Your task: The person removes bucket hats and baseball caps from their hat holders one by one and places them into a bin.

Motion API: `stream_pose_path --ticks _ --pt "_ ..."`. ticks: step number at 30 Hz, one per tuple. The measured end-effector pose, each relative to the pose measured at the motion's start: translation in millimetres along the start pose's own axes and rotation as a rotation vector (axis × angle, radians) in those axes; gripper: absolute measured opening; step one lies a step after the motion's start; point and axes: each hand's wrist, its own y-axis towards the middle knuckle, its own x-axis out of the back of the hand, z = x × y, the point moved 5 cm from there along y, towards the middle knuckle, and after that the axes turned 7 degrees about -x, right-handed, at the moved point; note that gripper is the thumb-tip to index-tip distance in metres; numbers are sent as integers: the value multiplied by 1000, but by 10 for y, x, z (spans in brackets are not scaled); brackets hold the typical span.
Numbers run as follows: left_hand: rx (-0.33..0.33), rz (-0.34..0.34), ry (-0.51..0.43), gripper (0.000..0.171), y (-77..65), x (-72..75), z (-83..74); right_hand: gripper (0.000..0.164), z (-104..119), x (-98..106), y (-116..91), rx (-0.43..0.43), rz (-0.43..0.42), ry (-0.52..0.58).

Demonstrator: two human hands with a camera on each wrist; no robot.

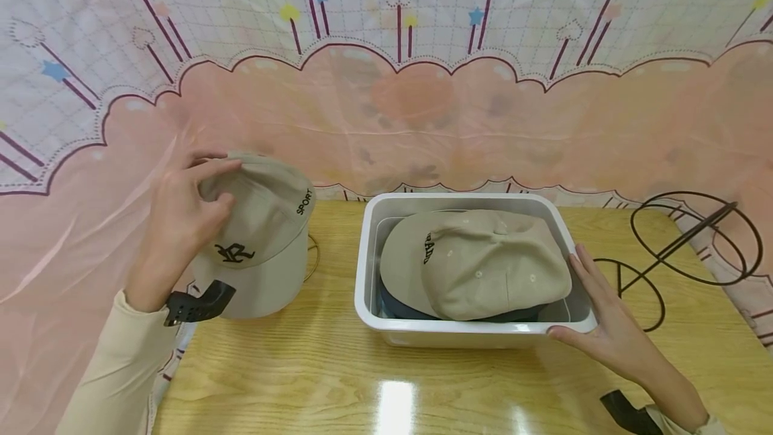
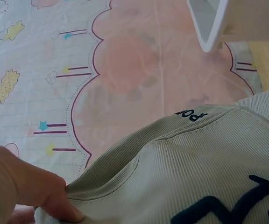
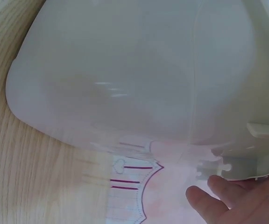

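My left hand [image 1: 187,213] pinches the crown of a beige baseball cap [image 1: 266,220], brim hanging down, at the table's left. Black lettering reads SPORT on its side, with a dark monogram in front. Up close, the left wrist view shows the thumb and fingers on the cap's fabric [image 2: 181,158]. A white plastic bin [image 1: 453,327] stands at the centre, and my right hand [image 1: 622,334] grips its front right corner, thumb at the front rim. Inside lies another beige cap [image 1: 483,264] over a dark navy item [image 1: 404,304]. The bin's outer wall [image 3: 125,70] fills the right wrist view.
Black wire loops [image 1: 694,240] lie on the wooden table [image 1: 290,374] right of the bin. Part of a thin wire ring [image 1: 315,257] shows beside the held cap. A patterned pink and white cloth [image 1: 423,119] hangs behind the table.
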Motion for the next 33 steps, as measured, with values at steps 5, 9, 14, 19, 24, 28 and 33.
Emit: stream_pose_path --ticks 5,9,14,19,24,28,33 --pt "-23 -17 1 44 -7 55 -107 112 10 -1 -7 -2 -6 -8" --pt "-58 -39 -1 44 -2 105 -206 112 10 -4 -19 -4 -13 -15" --pt "-92 -53 1 44 36 153 -324 112 1 -7 -35 -7 -22 -18" --pt "-109 -57 -10 44 65 183 -442 112 3 -22 -30 3 -28 -12" --pt "-149 -47 -16 44 98 186 -584 112 6 -29 -19 6 -23 -5" --pt "-165 -47 -27 44 125 191 -676 112 4 -20 -13 8 -21 -4" --pt "-179 -42 -48 43 152 182 -773 112 -3 -5 -6 6 -20 -9"
